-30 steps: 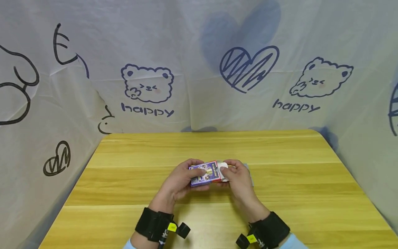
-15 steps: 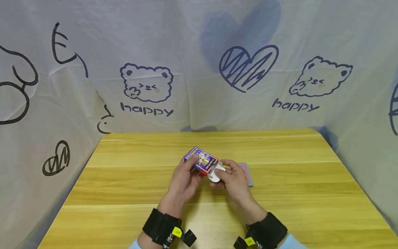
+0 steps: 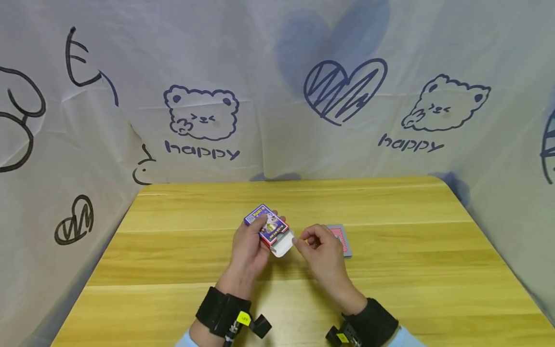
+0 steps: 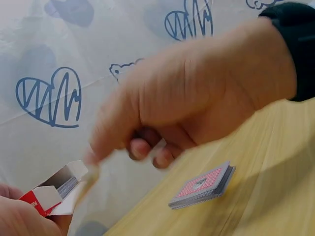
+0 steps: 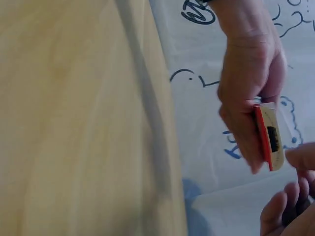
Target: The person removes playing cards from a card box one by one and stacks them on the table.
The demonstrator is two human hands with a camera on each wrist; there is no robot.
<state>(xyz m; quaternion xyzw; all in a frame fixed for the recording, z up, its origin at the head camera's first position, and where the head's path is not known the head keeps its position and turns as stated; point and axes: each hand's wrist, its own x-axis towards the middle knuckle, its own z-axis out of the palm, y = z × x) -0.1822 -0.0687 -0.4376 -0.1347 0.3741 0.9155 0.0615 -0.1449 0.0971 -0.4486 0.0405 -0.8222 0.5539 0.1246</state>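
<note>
My left hand [image 3: 251, 248] holds a purple and red playing card box [image 3: 270, 222], thumb across its printed face. The box's white flap [image 3: 284, 245] stands open toward the right hand. Inside the box, the left wrist view shows the edges of stacked cards [image 4: 68, 188]. My right hand [image 3: 324, 258] is just right of the flap, its thumb and index fingertips right at the flap's edge and the other fingers loosely curled. Beside the right hand, a deck of red-backed playing cards [image 4: 202, 186] lies on the table, partly hidden by that hand in the head view.
The wood-grain table [image 3: 173, 231] spreads around both hands. White cloth [image 3: 277, 58] with drawn bears and hearts hangs behind it and at both sides. Black straps with small cameras wrap both wrists.
The box has turned so its flap points toward the lower right, and has shifted left. The right hand has drawn back from the flap, and more of the deck on the table shows.
</note>
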